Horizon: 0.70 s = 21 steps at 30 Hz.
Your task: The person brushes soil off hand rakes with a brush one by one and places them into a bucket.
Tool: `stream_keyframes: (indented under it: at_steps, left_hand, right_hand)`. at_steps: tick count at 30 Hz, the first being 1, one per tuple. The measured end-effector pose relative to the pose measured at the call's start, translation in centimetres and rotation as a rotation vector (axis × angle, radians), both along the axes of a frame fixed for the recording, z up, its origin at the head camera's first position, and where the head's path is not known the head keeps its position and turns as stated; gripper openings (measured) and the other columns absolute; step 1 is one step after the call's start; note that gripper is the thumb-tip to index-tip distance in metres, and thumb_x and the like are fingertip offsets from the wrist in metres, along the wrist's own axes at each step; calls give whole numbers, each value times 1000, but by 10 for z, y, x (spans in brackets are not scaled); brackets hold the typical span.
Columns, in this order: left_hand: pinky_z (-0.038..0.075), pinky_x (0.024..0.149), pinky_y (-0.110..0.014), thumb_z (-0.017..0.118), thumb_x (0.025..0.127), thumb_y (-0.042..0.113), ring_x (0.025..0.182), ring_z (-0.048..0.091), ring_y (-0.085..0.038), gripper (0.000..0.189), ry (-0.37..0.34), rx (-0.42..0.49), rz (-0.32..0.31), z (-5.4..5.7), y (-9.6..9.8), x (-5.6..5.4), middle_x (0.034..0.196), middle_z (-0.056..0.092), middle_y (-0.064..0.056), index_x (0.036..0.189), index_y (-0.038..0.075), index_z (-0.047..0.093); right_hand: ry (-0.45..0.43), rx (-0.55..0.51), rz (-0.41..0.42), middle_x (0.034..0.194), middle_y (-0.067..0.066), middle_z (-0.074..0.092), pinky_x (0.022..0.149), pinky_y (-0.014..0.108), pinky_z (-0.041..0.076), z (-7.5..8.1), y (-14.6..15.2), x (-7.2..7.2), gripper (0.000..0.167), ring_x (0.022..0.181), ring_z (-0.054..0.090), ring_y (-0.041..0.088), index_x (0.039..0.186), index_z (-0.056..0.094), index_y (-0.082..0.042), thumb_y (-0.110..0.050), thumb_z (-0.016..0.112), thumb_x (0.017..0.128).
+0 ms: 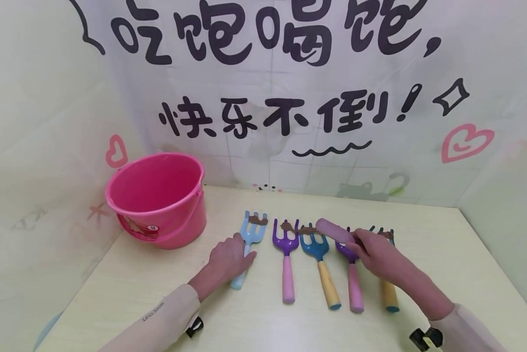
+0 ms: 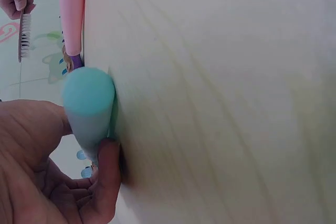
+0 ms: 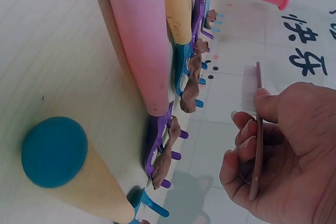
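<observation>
My left hand [image 1: 228,259] grips a light blue hand fork [image 1: 252,236] lying on the table, with a brown lump [image 1: 258,220] on its tines. In the left wrist view, thumb and fingers curl round its handle [image 2: 89,95]. My right hand [image 1: 382,256] holds a pink brush [image 1: 334,230] above the forks on the right; its pale bristles [image 3: 249,88] show in the right wrist view. To the right of the blue fork lie a purple fork [image 1: 288,278], a teal fork [image 1: 328,286], another purple fork [image 1: 355,291] and a teal one [image 1: 390,299], partly hidden by my right hand. Brown lumps cling to their tines.
At the back left of the table [image 1: 263,322] stands a pink bucket [image 1: 188,225] with its handle down. A white sheet [image 1: 254,171] with large black characters hangs behind the table, and pale sheets rise on both sides.
</observation>
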<state>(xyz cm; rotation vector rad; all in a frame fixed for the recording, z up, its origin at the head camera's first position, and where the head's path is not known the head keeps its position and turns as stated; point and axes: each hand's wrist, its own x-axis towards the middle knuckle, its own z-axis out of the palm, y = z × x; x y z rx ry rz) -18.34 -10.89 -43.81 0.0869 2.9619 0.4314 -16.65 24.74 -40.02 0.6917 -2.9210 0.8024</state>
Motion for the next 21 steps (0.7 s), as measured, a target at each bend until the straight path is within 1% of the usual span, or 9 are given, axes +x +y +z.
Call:
stream_keyframes:
  at_steps: [4,8,11,14,17,21]
  left_hand:
    - [45,48,-32,68,95,34,55,53,-21,43,-6,15,-5,-1,-1,-1,69,51,-9,106,-5,52]
    - [45,48,-33,65,96,29,56,54,-22,40,-22,49,-6,0,-1,-1,70,51,-9,108,-6,51]
    - [44,49,-33,62,97,26,57,53,-22,34,-17,89,-20,1,-2,-1,70,51,-9,102,-5,52]
    - [43,49,-34,59,97,23,56,52,-22,27,6,131,-41,3,-4,1,68,51,-9,93,-2,52]
    - [41,49,-34,58,97,22,56,51,-22,24,26,162,-55,4,-6,3,67,51,-9,86,2,52]
    - [40,48,-33,59,95,19,56,49,-21,21,27,187,-64,3,-7,4,67,50,-8,85,3,51]
  right_hand:
    - [2,14,34,72,-4,45,52,26,38,-3,-3,-3,14,61,43,9,92,55,-6,-11,64,101]
    - [-10,7,70,72,-4,44,54,27,38,-4,-6,-5,16,62,42,9,91,53,-8,-13,64,101]
    - [-5,9,89,73,-5,44,55,28,39,-4,-8,-8,16,63,43,9,91,53,-9,-14,64,102]
    - [0,16,103,73,-6,45,57,28,40,-2,-11,-11,15,63,43,8,92,53,-10,-14,64,101]
    - [6,19,121,73,-7,45,58,28,41,1,-14,-13,13,64,44,9,93,54,-9,-12,64,101]
    - [16,19,138,73,-7,45,58,28,41,5,-18,-15,11,65,44,9,96,55,-8,-10,64,101]
